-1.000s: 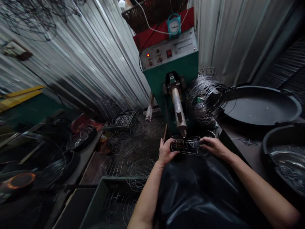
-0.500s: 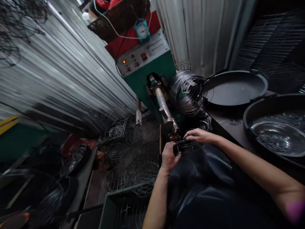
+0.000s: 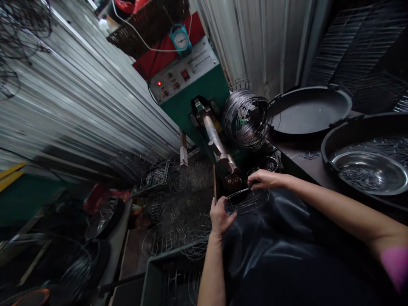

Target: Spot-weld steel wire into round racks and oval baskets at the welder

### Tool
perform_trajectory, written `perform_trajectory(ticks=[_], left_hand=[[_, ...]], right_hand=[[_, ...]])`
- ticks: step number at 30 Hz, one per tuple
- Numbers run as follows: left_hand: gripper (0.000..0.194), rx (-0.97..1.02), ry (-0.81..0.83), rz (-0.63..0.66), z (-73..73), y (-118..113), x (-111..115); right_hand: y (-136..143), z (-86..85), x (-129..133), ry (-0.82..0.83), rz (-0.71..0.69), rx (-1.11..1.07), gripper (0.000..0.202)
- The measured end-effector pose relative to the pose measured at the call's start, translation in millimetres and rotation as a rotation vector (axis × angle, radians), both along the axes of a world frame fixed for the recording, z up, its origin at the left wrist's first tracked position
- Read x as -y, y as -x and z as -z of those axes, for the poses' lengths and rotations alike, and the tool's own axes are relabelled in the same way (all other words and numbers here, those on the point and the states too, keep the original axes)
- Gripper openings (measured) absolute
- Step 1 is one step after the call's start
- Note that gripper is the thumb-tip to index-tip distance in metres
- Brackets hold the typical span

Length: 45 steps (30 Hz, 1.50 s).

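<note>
My left hand (image 3: 220,216) grips the left end of a thin wire frame (image 3: 248,202), thumb on one side and fingers on the other. The frame is rounded, with several wires across it, and lies tilted above the dark apron. My right hand (image 3: 263,179) is at its upper right edge, fingers curled and pressed together; what they hold is too small to make out. Just beyond the hands is the rounded copper-coloured tip (image 3: 232,181) of the machine's metal arm (image 3: 214,136).
A green machine (image 3: 178,102) stands ahead, with a wire coil (image 3: 247,119) at its right. Black basins (image 3: 314,111) and a steel bowl (image 3: 371,172) are on the right. Wire pieces (image 3: 178,208) and a green crate (image 3: 146,278) lie at lower left.
The wire frame has tilted and shows more of its rounded outline. My left hand has moved slightly left and down. My right hand's fingers have curled in more. The camera view has shifted slightly.
</note>
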<state>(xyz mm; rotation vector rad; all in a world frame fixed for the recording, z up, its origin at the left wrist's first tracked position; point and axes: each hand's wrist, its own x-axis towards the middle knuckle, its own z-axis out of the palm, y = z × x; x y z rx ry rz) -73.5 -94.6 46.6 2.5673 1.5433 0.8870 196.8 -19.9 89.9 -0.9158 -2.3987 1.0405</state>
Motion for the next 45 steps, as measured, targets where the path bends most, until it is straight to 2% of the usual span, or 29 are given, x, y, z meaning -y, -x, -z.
perform_trajectory(ticks=[4,9,13,19,24,27,32,36,40,45], left_hand=[[0.049,-0.026,0.03,-0.027,2.5,5.8,4.4],[0.05,-0.088,0.052,-0.03,1.5,8.5,2.8],[0.049,-0.132,0.057,-0.018,-0.2,10.1,0.7],[0.048,-0.094,0.04,-0.009,2.1,13.8,6.2],[0.048,-0.058,0.015,-0.012,1.7,12.9,9.8],[0.047,-0.009,-0.029,-0.018,-4.2,11.1,9.2],[0.047,0.031,-0.051,-0.041,-22.9,5.7,1.9],[0.044,0.035,-0.042,-0.03,-34.8,1.1,-11.7],[0.044,0.019,-0.05,0.023,-37.4,-2.4,-29.3],[0.043,-0.006,-0.091,0.086,-34.5,-6.5,-53.8]], right_hand=[[3.7,1.9,-0.2,-0.057,-0.074,0.102,0.019],[11.1,-6.0,13.8,-0.186,-0.046,0.274,0.026],[15.4,-14.0,22.7,-0.238,-0.087,0.212,0.026],[3.6,-1.7,15.7,-0.005,-0.088,0.047,0.014],[0.9,6.9,8.8,-0.033,-0.095,-0.038,0.012],[-0.8,7.2,5.6,0.059,-0.094,-0.064,0.017],[-7.0,0.2,5.1,0.138,-0.004,-0.121,0.029],[-11.6,0.1,2.5,0.227,0.169,-0.175,0.044],[-14.8,11.2,-5.1,0.274,0.281,-0.198,0.053],[-17.3,24.6,-15.8,0.223,0.369,-0.219,0.053]])
